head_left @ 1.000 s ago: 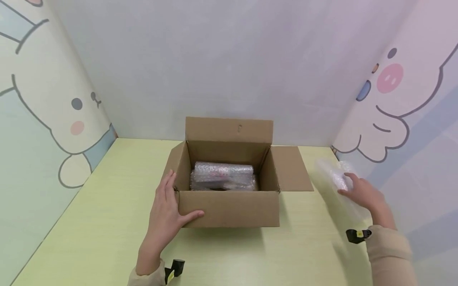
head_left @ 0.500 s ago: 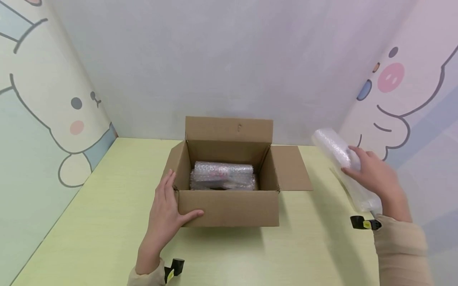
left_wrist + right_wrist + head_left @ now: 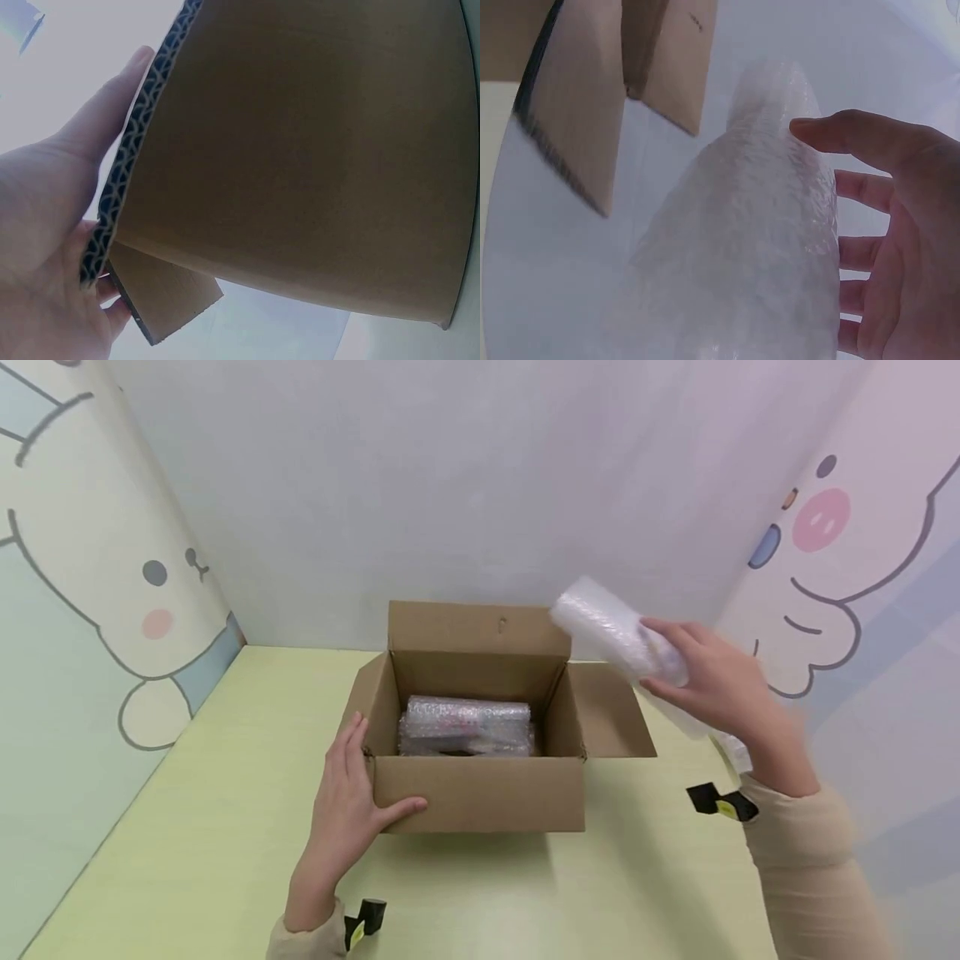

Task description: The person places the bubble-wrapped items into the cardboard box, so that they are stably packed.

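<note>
An opened cardboard box stands in the middle of the table. Along its front left corner lies my left hand, fingers fairly straight on the left flap and thumb stretched over the front flap. The left wrist view has the thumb and fingers at the corrugated edge of the cardboard. My right hand grips a roll of clear bubble wrap, raised at the box's right rear and tilted. Thumb on one side and fingers on the other hold the bubble wrap in the right wrist view.
Inside the box sit bubble-wrapped items with some red print showing. The right flap spreads outward, and the back flap stands up near the grey wall. Pale yellow tabletop surrounds the box, with cartoon-printed walls on both sides.
My right hand has lifted the bubble-wrap roll from the table's right side and carried it left toward the box. The left hand has stayed at the box corner.
</note>
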A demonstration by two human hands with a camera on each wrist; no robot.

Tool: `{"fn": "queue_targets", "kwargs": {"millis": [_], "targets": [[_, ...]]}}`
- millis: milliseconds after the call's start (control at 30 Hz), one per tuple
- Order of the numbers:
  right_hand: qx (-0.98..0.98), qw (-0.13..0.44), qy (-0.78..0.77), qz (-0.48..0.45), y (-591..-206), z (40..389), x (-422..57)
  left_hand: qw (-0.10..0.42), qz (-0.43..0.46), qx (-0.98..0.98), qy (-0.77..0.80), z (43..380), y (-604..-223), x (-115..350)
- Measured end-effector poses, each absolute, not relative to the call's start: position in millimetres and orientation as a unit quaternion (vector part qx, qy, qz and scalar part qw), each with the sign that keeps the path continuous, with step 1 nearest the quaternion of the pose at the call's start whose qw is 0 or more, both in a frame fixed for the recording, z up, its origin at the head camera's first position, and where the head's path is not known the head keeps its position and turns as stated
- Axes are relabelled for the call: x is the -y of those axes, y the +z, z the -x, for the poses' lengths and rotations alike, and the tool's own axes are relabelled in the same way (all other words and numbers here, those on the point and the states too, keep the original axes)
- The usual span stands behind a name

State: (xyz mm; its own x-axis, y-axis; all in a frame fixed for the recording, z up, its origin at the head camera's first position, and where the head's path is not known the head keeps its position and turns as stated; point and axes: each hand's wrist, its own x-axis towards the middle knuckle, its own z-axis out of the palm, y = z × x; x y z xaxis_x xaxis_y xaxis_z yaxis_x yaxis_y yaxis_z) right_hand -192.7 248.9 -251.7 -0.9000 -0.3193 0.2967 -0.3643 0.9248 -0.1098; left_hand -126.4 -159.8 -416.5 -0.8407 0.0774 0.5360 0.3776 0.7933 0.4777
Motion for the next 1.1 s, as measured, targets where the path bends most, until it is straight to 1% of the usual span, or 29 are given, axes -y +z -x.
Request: {"fn": "queue_targets", "kwargs": {"millis": [100,233,400,633,700,767,967,1100], "targets": [[0.958,0.150,0.082,-0.231,-252.4,195.2,-223.8,0.251,0.123,0.913,-0.298,126.5,-416.1,160.2],[0.946,0.139,0.074,-0.282,-258.1,197.9,-195.9,0.248,0.122,0.913,-0.299,126.5,-416.2,158.9],[0.932,0.113,0.062,-0.338,-266.7,199.2,-165.0,0.249,0.122,0.913,-0.300,125.7,-416.0,157.2],[0.908,0.121,0.028,-0.399,-283.2,198.1,-132.4,0.251,0.123,0.912,-0.300,125.0,-415.8,156.4],[0.903,0.115,0.023,-0.413,-288.6,199.2,-125.4,0.251,0.123,0.912,-0.299,125.0,-415.8,156.3],[0.900,0.100,0.019,-0.423,-293.9,200.9,-119.4,0.251,0.122,0.913,-0.298,125.0,-415.8,156.4],[0.903,0.028,-0.001,-0.428,-306.5,206.2,-107.5,0.253,0.126,0.911,-0.301,124.8,-416.5,156.7],[0.903,-0.005,-0.015,-0.429,-313.5,210.0,-104.3,0.253,0.125,0.911,-0.300,124.4,-417.2,157.2]]}}
